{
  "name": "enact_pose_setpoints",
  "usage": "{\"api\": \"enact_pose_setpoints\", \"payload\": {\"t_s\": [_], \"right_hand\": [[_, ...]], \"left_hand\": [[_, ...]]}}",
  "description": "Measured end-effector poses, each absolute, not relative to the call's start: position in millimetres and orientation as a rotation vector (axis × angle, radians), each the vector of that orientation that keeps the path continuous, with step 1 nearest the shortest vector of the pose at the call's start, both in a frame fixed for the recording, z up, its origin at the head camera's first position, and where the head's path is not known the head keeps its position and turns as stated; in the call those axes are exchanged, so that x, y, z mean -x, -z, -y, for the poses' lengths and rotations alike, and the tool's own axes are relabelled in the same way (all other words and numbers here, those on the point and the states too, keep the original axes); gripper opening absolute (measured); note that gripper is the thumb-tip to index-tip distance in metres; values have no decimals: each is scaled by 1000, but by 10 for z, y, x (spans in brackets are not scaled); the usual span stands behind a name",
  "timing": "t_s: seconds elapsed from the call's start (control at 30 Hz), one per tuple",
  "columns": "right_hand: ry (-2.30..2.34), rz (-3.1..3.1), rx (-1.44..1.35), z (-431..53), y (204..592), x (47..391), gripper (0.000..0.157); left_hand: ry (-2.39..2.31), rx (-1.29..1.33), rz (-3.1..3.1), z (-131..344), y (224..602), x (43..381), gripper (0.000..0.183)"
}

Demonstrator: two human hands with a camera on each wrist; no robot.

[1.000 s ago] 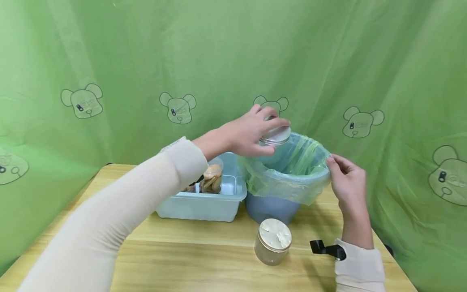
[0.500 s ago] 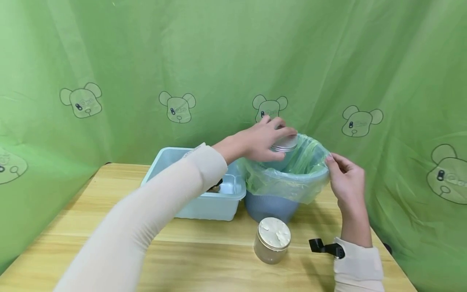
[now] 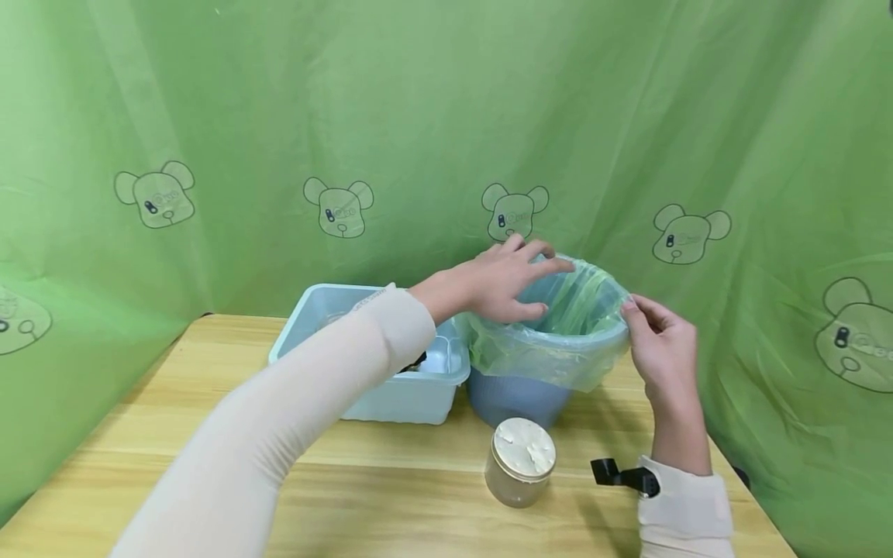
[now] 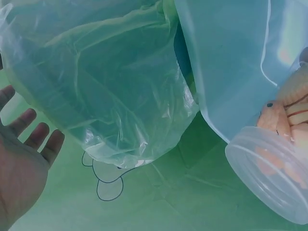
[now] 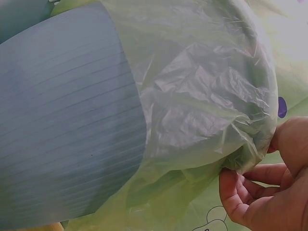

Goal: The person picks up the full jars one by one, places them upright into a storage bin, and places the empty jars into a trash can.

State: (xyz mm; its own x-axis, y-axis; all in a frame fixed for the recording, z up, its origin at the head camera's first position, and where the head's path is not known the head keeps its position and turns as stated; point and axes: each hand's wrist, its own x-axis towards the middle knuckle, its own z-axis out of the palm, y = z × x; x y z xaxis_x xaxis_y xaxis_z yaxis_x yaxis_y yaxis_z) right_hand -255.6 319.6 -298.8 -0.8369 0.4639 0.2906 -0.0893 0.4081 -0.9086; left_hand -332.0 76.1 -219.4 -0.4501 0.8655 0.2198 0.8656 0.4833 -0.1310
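Observation:
My left hand (image 3: 504, 284) hovers over the left part of the mouth of a blue trash bin (image 3: 519, 397), fingers spread and nothing held. In the left wrist view the same hand (image 4: 24, 163) shows an empty palm beside the bin liner (image 4: 110, 86). This thin green plastic bag is folded out over the bin's rim. At the bin's right side my right hand (image 3: 663, 341) grips the rim through the liner. The right wrist view shows the thumb and curled fingers (image 5: 233, 195) on the bag-covered edge. The bottom of the bin is hidden.
A jar (image 3: 519, 465) with a whitish, patchy top stands in front of the bin. Left of the bin is a light-blue basket (image 3: 398, 401), partly behind my left sleeve. A clear plastic container (image 4: 260, 173) and orange-brown pieces (image 4: 274, 120) lie in it. A green curtain (image 3: 418, 101) hangs behind.
My left hand has moved right and down over the bin and let go of the silvery round lid, which is out of sight now. My right hand keeps its hold on the rim.

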Motion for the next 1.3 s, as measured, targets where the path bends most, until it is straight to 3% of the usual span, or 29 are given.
{"api": "enact_pose_setpoints", "payload": {"t_s": [0.77, 1.3], "right_hand": [[-1444, 2152, 302, -3196, 2980, 2549, 50], [-1455, 2158, 291, -3211, 2988, 2558, 50]], "left_hand": [[-72, 1565, 2388, -612, 2085, 2966, 61], [-105, 1713, 2226, -432, 2237, 2701, 60]]}}
